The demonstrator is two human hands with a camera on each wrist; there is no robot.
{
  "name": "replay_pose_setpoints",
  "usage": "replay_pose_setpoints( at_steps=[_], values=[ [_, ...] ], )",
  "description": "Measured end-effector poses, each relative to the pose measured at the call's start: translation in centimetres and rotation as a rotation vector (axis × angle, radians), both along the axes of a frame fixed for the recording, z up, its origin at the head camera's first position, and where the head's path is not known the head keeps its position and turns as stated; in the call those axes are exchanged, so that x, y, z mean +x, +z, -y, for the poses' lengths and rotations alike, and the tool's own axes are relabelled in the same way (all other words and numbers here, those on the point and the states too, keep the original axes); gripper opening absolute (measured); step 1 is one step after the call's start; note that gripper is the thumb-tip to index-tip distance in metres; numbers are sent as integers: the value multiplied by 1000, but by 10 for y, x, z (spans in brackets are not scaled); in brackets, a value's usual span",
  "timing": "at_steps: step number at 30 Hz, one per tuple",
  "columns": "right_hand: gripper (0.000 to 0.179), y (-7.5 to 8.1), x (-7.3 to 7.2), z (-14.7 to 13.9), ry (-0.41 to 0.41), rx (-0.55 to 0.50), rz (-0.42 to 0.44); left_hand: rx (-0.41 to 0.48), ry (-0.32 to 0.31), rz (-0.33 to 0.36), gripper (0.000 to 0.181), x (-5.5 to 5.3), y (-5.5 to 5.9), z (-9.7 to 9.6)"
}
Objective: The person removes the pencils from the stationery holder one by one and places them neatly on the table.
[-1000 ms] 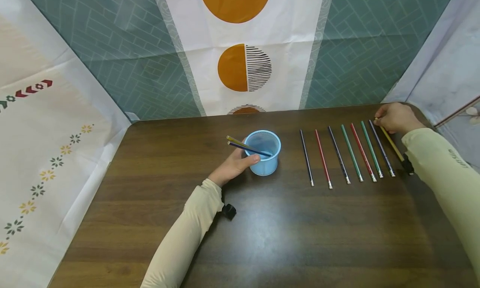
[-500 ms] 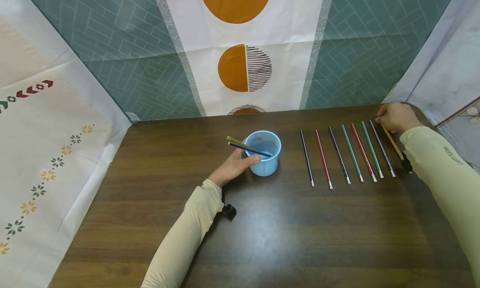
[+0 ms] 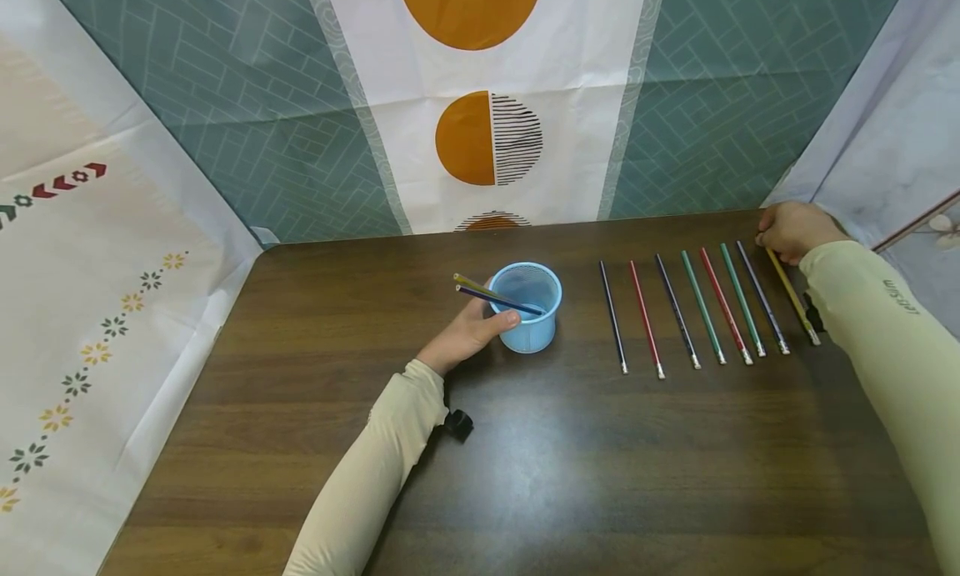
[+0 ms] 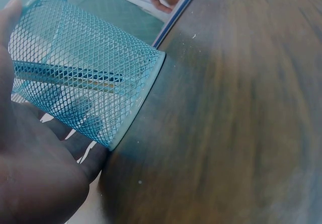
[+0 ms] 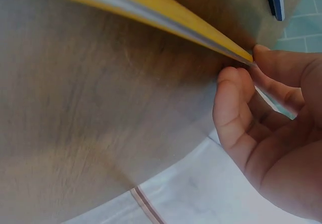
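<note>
My left hand (image 3: 474, 330) holds a light blue mesh pencil cup (image 3: 529, 336) upright on the table, thumb on the near side and fingers round the back. Leaning inside the cup are a yellow pencil (image 3: 471, 281) and a dark blue pencil (image 3: 480, 293), their ends sticking out to the left. At the far right, my right hand (image 3: 799, 229) pinches the far end of another yellow pencil (image 3: 792, 295), last in a row; the right wrist view shows thumb and fingertips at its tip. Beside it lies a blue pencil (image 3: 762, 297).
Further left in the row lie green pencils (image 3: 703, 306), red pencils (image 3: 647, 319) and dark pencils (image 3: 613, 318), eraser ends toward me. The brown wooden table (image 3: 300, 409) meets a patterned cloth (image 3: 262, 126) at the back, with white cloths (image 3: 885, 142) at the sides.
My right hand has shifted slightly right, bringing the far end of the yellow pencil with it, so the pencil's eraser end now shows. My left hand and the cup have stayed put.
</note>
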State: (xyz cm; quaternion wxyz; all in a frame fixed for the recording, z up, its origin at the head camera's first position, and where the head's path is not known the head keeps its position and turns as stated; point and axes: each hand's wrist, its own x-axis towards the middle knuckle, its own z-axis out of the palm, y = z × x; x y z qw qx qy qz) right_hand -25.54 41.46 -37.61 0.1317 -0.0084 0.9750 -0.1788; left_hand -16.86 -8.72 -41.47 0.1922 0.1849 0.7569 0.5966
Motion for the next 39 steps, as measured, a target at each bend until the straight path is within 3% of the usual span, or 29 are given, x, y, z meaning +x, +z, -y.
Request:
replay_pose_setpoints(
  at_steps=[12,17,21,26,31,39],
  values=[
    [30,4,0,0,-21,-75,70,6,-3,-11,119,0,0,0],
    [35,20,-1,4,-22,-125,83,15,-3,-10,118,-1,-1,0],
    [42,44,0,19,-1,-125,55,3,-2,-4,121,-1,-1,0],
    [47,82,6,65,74,-114,-28,26,-19,-10,116,-1,0,2],
    [39,114,22,131,224,-81,-113,75,-69,-20,106,-2,1,5],
    [24,140,54,228,467,-144,-260,47,-53,27,112,1,1,4]
  ],
)
